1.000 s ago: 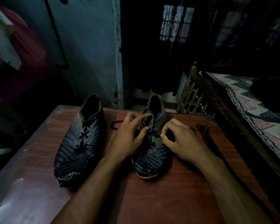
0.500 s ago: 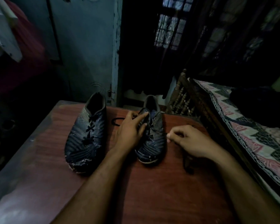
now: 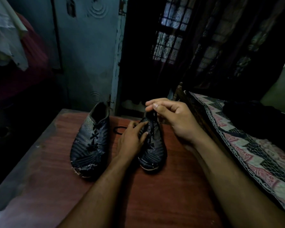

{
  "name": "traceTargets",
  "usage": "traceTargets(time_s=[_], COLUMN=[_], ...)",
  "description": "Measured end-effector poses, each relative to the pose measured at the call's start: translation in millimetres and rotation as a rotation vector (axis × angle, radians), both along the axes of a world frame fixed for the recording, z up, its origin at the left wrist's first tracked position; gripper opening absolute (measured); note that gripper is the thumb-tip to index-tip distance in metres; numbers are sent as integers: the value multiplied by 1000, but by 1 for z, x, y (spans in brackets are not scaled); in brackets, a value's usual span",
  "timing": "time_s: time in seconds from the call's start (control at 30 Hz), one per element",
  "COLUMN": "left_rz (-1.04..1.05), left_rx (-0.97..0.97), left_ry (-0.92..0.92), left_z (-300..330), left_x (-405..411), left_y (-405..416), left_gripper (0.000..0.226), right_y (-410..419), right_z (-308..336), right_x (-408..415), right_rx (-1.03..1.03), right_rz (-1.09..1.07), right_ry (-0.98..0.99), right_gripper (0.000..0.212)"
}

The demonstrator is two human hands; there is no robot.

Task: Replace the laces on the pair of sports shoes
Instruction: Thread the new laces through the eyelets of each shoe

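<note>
Two dark sports shoes stand toes toward me on a reddish wooden table (image 3: 163, 195). The left shoe (image 3: 90, 142) is laced with a black lace. My left hand (image 3: 132, 140) rests on the left side of the right shoe (image 3: 153, 152) and holds it down. Raised above that shoe's opening, my right hand (image 3: 173, 117) pinches a black lace (image 3: 153, 122) between thumb and fingers; the lace runs down taut into the shoe's eyelets. A loop of black lace (image 3: 119, 130) lies on the table between the two shoes.
A bed with a patterned cover (image 3: 247, 145) runs along the table's right side, its wooden frame close to my right arm. A grey-blue door (image 3: 89, 55) and a dark doorway stand behind the table. Clothes (image 3: 8, 43) hang at the far left.
My right hand has risen from the table beside the right shoe to above its opening, pulling the lace up. My left hand stays on the shoe.
</note>
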State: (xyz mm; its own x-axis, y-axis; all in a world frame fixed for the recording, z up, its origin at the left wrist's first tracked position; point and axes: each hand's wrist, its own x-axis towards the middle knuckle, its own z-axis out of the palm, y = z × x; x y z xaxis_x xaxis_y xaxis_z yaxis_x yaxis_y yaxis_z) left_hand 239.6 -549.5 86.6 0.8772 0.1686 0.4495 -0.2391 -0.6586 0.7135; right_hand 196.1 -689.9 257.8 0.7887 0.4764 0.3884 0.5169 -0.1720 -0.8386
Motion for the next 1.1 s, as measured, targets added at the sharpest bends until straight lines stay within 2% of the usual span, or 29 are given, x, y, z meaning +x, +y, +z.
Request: traceTargets(time_s=[0.2,0.27,0.33,0.43,0.53,0.6,0.63,0.7,0.73,0.77,0.8,0.83,0.9,0.93,1.0,1.1], left_rz=[-9,0,-3,-24,13,45,35,-100,-185,-257,-297,-301,-237,-189,-122,-86], left_rx=[-20,-16,-31,-70,-119,-319,-525,-1057,-1220,-1251,-1165,-1000,-615,-490,-316,-87], left_ry=[1,-11,-17,-49,-157,-190,-162,-112,-111,-124,-146,-182,-252,-273,-328,-363], left_z=[-2,-2,-3,-3,9,22,28,45,49,52,54,52,45,41,37,30], left_x=[3,2,-1,-1,-1,-3,-4,-10,-12,-14,-17,-19,-18,-16,-13,-13], left_y=[0,0,0,3,7,12,15,24,28,29,28,24,14,12,10,11], left_gripper=[44,43,43,45,29,18,22,33,39,42,42,39,36,33,31,26], right_y=[29,37,43,48,47,46,44,38,34,30,27,23,17,15,7,-6], right_z=[18,26,30,32,29,28,28,26,23,20,16,13,8,7,5,2], right_x=[8,10,14,25,34,38,38,42,45,48,51,52,56,58,61,62], right_rx=[225,243,166,-19,-323,-504,-562,-695,-788,-871,-925,-949,-976,-994,-987,-877], right_rz=[161,190,154,87,92,84,84,94,89,80,73,72,56,42,10,-51], right_ry=[140,178,112,-116,-323,-393,-396,-377,-376,-375,-367,-360,-353,-350,-351,-344], right_gripper=[29,31,31,23,19,22,23,23,21,17,11,6,8,7,4,11])
